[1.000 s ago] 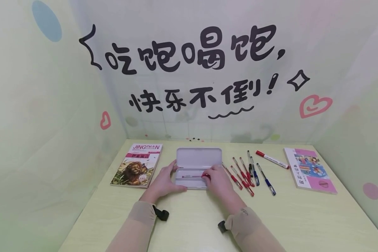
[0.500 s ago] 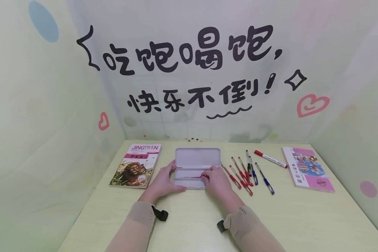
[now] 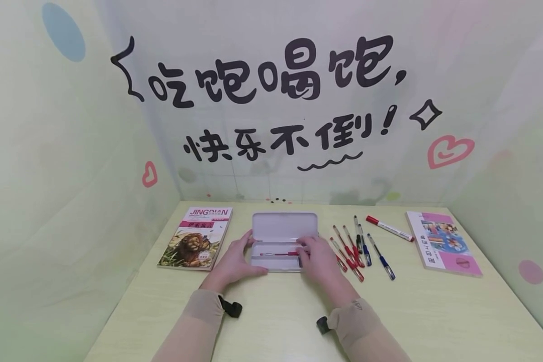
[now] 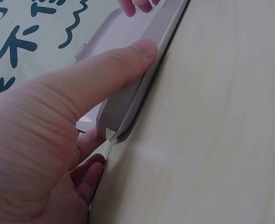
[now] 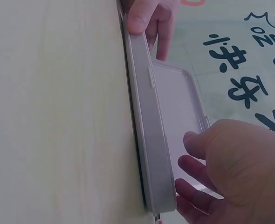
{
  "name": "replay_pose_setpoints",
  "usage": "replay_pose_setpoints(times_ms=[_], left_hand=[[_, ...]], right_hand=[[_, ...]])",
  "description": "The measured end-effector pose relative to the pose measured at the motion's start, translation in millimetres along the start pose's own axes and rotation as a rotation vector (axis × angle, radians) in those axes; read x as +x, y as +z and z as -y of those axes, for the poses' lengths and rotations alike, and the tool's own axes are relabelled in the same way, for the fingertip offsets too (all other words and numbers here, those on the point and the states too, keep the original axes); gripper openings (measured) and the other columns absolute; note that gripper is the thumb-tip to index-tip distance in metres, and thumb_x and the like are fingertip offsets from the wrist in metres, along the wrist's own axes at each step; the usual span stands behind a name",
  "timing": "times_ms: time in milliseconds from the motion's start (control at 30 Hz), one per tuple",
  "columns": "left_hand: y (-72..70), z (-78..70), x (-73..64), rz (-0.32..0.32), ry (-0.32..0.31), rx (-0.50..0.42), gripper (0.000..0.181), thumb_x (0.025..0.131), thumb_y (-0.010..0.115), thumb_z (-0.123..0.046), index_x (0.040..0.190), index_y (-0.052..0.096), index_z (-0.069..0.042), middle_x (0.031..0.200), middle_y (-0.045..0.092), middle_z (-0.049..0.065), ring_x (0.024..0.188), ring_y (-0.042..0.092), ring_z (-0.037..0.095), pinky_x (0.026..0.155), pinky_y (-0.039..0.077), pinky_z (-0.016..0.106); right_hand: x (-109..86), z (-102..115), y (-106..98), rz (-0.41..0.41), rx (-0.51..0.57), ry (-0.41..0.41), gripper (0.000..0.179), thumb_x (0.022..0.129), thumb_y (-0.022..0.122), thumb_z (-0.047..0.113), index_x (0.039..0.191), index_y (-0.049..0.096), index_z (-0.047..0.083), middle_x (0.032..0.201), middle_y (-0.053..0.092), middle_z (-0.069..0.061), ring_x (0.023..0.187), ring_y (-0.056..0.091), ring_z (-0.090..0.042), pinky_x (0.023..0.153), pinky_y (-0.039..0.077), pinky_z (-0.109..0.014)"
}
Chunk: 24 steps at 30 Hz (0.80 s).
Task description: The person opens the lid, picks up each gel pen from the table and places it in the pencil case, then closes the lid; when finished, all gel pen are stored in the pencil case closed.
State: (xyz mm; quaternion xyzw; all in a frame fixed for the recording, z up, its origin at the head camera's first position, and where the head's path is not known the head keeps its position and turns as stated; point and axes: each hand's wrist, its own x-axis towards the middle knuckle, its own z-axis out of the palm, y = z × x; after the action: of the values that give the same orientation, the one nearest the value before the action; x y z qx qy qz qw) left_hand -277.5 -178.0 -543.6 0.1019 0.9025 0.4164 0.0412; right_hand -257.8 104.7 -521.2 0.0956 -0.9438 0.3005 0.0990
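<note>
An open pencil case (image 3: 284, 226) stands on the table, its lid raised at the back. My left hand (image 3: 234, 262) grips its left end, with the thumb (image 4: 144, 49) on the front wall and the fingers around the side. Inside the rear compartment lies a red gel pen (image 3: 275, 254), part of it hidden by my right hand (image 3: 320, 259). That hand hovers over the case's right end, its fingers loosely bent and apart, with nothing seen between them in the right wrist view.
Right of the case lie several red pens (image 3: 347, 254), a black pen (image 3: 359, 241) and blue pens (image 3: 382, 257). Behind them is a red-capped marker (image 3: 389, 229). A lion-cover book (image 3: 195, 239) lies at the left, a pink book (image 3: 444, 244) at the right.
My right hand has let go of the red pen, which now lies flat in the rear compartment, and has shifted slightly right. My left hand keeps its place on the case.
</note>
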Motion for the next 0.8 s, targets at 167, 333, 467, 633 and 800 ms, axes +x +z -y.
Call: replay_pose_setpoints(times_ms=[167, 333, 467, 633, 800], left_hand=[[-0.8, -1.4, -0.4, -0.003, -0.007, -0.008, 0.143, 0.062, 0.107, -0.051, 0.177, 0.026, -0.025, 0.163, 0.056, 0.006, 0.158, 0.044, 0.036, 0.134, 0.034, 0.065], [0.2, -0.8, 0.1, 0.004, -0.008, -0.004, 0.142, 0.063, 0.107, -0.051, 0.177, 0.026, -0.025, 0.163, 0.057, 0.006, 0.157, 0.044, 0.036, 0.134, 0.035, 0.064], [0.1, -1.1, 0.4, 0.003, -0.008, -0.008, 0.142, 0.062, 0.107, -0.051, 0.176, 0.026, -0.027, 0.163, 0.057, 0.005, 0.158, 0.044, 0.035, 0.134, 0.035, 0.064], [0.5, -0.7, 0.7, 0.000, -0.002, -0.008, 0.142, 0.062, 0.107, -0.052, 0.176, 0.026, -0.028, 0.164, 0.056, 0.006, 0.159, 0.043, 0.036, 0.134, 0.034, 0.064], [1.2, 0.3, -0.1, -0.001, 0.000, -0.001, 0.143, 0.061, 0.107, -0.053, 0.176, 0.026, -0.027, 0.163, 0.057, 0.006, 0.159, 0.044, 0.036, 0.134, 0.035, 0.065]], right_hand=[[-1.0, -10.4, -14.9, -0.028, 0.052, 0.057, 0.041, 0.107, 0.071, 0.029, 0.146, 0.069, 0.017, 0.136, 0.073, -0.013, 0.131, 0.067, -0.038, 0.112, 0.058, -0.060], [-6.1, -28.4, -27.2, -0.046, 0.063, 0.082, 0.046, 0.109, 0.067, 0.030, 0.153, 0.063, 0.016, 0.138, 0.071, -0.011, 0.132, 0.066, -0.037, 0.111, 0.058, -0.060], [-11.1, -45.1, -35.8, -0.085, 0.063, 0.096, 0.046, 0.110, 0.066, 0.029, 0.153, 0.062, 0.015, 0.139, 0.070, -0.012, 0.132, 0.066, -0.039, 0.109, 0.059, -0.061], [-17.6, -62.9, -49.6, -0.124, 0.054, 0.142, 0.047, 0.110, 0.066, 0.026, 0.155, 0.060, 0.013, 0.142, 0.067, -0.014, 0.129, 0.065, -0.039, 0.107, 0.058, -0.062], [-23.7, -82.3, -66.1, -0.157, 0.011, 0.176, 0.045, 0.110, 0.064, 0.022, 0.153, 0.060, 0.009, 0.136, 0.067, -0.020, 0.118, 0.065, -0.039, 0.099, 0.059, -0.061]])
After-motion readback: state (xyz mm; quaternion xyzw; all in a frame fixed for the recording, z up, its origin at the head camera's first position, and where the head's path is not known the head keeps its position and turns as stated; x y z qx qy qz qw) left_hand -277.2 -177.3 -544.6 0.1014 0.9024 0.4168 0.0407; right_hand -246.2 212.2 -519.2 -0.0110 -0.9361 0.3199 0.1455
